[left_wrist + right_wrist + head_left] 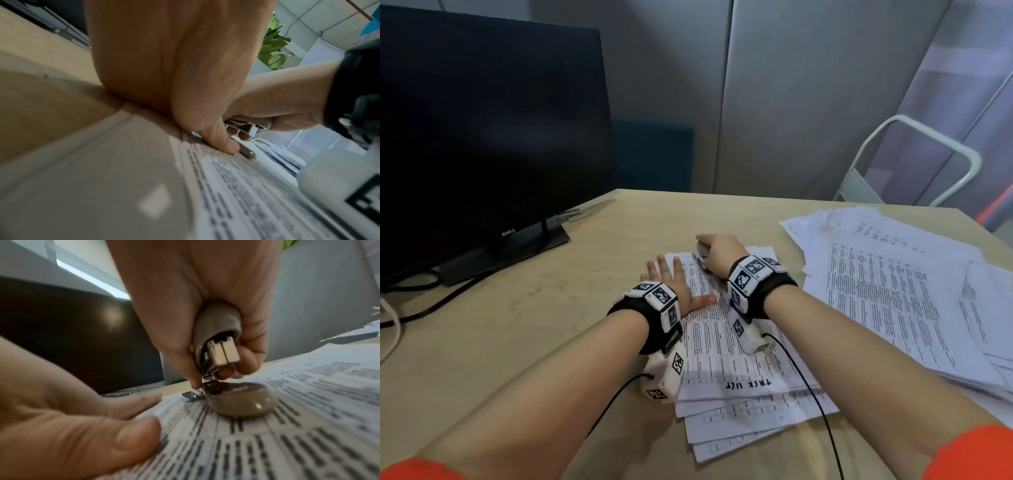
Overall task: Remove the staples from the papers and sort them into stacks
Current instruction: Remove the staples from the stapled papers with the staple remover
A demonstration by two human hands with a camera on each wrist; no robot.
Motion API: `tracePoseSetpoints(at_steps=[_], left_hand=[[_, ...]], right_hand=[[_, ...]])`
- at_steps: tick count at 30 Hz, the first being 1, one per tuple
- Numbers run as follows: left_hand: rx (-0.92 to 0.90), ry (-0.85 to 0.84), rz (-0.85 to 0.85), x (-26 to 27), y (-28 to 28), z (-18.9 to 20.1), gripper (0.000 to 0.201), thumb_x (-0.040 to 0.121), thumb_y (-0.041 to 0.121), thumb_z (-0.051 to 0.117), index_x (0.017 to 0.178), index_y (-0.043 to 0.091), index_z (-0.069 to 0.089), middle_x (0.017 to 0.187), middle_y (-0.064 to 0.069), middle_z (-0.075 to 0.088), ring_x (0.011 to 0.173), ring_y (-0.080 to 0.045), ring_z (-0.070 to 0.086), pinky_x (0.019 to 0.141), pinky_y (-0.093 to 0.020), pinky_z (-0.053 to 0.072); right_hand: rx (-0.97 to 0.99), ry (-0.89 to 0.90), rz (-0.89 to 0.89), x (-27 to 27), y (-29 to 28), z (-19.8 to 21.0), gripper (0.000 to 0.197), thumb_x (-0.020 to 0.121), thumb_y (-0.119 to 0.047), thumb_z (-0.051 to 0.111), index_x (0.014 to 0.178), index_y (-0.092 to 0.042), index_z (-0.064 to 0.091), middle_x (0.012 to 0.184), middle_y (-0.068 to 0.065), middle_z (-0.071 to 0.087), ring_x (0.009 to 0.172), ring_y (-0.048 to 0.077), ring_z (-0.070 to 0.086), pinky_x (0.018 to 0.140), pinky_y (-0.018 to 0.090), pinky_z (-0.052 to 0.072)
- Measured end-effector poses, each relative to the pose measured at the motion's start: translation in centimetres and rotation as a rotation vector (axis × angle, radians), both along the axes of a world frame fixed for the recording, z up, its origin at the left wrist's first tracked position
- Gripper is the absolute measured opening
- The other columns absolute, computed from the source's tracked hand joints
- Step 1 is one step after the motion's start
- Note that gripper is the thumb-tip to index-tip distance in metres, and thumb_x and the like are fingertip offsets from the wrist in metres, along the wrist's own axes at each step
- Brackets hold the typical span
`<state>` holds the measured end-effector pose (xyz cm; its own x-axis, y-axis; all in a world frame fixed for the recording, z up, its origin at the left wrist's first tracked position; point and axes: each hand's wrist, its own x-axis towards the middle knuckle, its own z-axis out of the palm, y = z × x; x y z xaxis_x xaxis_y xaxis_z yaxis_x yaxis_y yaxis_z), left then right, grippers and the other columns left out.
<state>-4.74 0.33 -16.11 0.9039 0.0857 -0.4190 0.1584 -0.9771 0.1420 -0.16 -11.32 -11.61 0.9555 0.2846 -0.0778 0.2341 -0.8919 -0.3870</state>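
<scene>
A stapled stack of printed papers (726, 349) lies on the desk in front of me. My left hand (669, 275) presses flat on its upper left part, fingers spread and thumb (115, 441) on the sheet. My right hand (719, 253) grips the top arm of a grey-beige stapler (218, 331) swung wide apart from its base (240, 400), which lies on the paper. The stapler's metal tongue (192, 395) touches the stack near its far left corner. In the left wrist view the stapler (244, 127) shows just past my left thumb (218, 141). No staple is visible.
A large loose pile of printed sheets (893, 284) spreads over the right side of the desk. A dark monitor (482, 137) on its stand fills the left rear, with cables (421, 305) trailing beside it. A white metal chair frame (914, 161) stands behind the desk.
</scene>
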Motion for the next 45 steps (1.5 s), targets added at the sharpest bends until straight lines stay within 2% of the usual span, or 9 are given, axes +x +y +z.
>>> tracePoseSetpoints(at_steps=[3,7,12,16,20,30,36,43,45], left_hand=[[0.004,0.016,-0.005,0.0,0.0,0.1,0.119,0.076,0.083,0.039,0.149,0.013,-0.023,0.155,-0.017,-0.029,0.144,-0.038,-0.021,0.115,-0.053,-0.007],[-0.011,0.041,-0.004,0.1,-0.2,0.2,0.120,0.076,0.083,0.039,0.148,0.013,-0.026,0.153,-0.017,-0.032,0.143,-0.038,-0.024,0.115,-0.053,-0.009],[-0.007,0.046,0.001,-0.2,-0.2,0.5,0.118,0.078,0.082,0.039,0.148,0.013,-0.026,0.153,-0.017,-0.033,0.143,-0.038,-0.025,0.115,-0.052,-0.010],[0.001,0.049,0.001,-0.1,-0.3,0.4,0.119,0.077,0.082,0.040,0.148,0.013,-0.026,0.152,-0.017,-0.034,0.142,-0.038,-0.026,0.115,-0.053,-0.011],[-0.001,0.046,0.016,0.0,-0.5,0.3,0.120,0.075,0.083,0.040,0.149,0.014,-0.025,0.153,-0.017,-0.033,0.143,-0.038,-0.025,0.115,-0.053,-0.010],[-0.027,0.049,0.011,-0.2,-0.2,0.4,0.119,0.076,0.083,0.041,0.149,0.016,-0.025,0.153,-0.017,-0.034,0.142,-0.038,-0.026,0.115,-0.053,-0.010],[-0.020,0.030,0.007,-0.2,-0.3,0.4,0.119,0.077,0.082,0.040,0.149,0.014,-0.025,0.154,-0.016,-0.032,0.143,-0.037,-0.024,0.115,-0.052,-0.009],[0.007,0.023,0.002,-0.1,-0.2,0.2,0.117,0.078,0.082,0.039,0.149,0.014,-0.024,0.154,-0.017,-0.031,0.144,-0.038,-0.022,0.115,-0.053,-0.007],[0.009,0.013,0.004,0.1,-0.2,-0.1,0.117,0.077,0.082,0.040,0.150,0.014,-0.023,0.155,-0.018,-0.029,0.144,-0.039,-0.020,0.115,-0.054,-0.006]], right_hand=[[-0.031,0.044,-0.001,-0.4,-1.0,0.2,0.057,0.092,-0.006,0.053,0.147,-0.020,0.044,0.141,0.007,0.054,0.126,0.024,0.053,0.099,0.026,0.042],[-0.079,0.090,0.007,-1.7,-2.4,0.3,0.065,0.089,-0.001,0.054,0.148,-0.025,0.040,0.142,0.007,0.053,0.125,0.025,0.052,0.098,0.028,0.043],[-0.070,0.025,-0.032,-2.0,-1.4,-0.3,0.050,0.096,-0.010,0.046,0.145,-0.018,0.043,0.136,0.016,0.055,0.118,0.034,0.057,0.095,0.039,0.049],[-0.118,-0.002,-0.074,-1.2,-0.2,-1.1,0.045,0.099,-0.010,0.042,0.143,-0.014,0.041,0.129,0.021,0.050,0.104,0.038,0.060,0.081,0.038,0.049],[-0.124,-0.003,-0.103,0.2,0.6,-1.5,0.042,0.101,-0.013,0.038,0.143,-0.014,0.039,0.128,0.022,0.046,0.101,0.039,0.060,0.075,0.036,0.044],[-0.049,0.022,0.008,1.7,0.4,-0.6,0.051,0.098,-0.020,0.050,0.148,-0.019,0.037,0.129,0.020,0.056,0.116,0.036,0.055,0.092,0.036,0.044],[-0.047,0.054,0.095,-1.2,-2.0,-1.1,0.054,0.096,-0.015,0.052,0.148,-0.025,0.037,0.125,0.019,0.053,0.116,0.034,0.053,0.093,0.035,0.043],[-0.041,0.011,0.065,-0.6,-0.1,-1.5,0.050,0.097,-0.017,0.048,0.146,-0.022,0.042,0.129,0.019,0.056,0.113,0.036,0.057,0.095,0.040,0.048],[-0.054,-0.010,0.048,0.2,0.8,-1.9,0.049,0.097,-0.016,0.044,0.146,-0.021,0.041,0.129,0.019,0.055,0.110,0.037,0.059,0.089,0.037,0.050]])
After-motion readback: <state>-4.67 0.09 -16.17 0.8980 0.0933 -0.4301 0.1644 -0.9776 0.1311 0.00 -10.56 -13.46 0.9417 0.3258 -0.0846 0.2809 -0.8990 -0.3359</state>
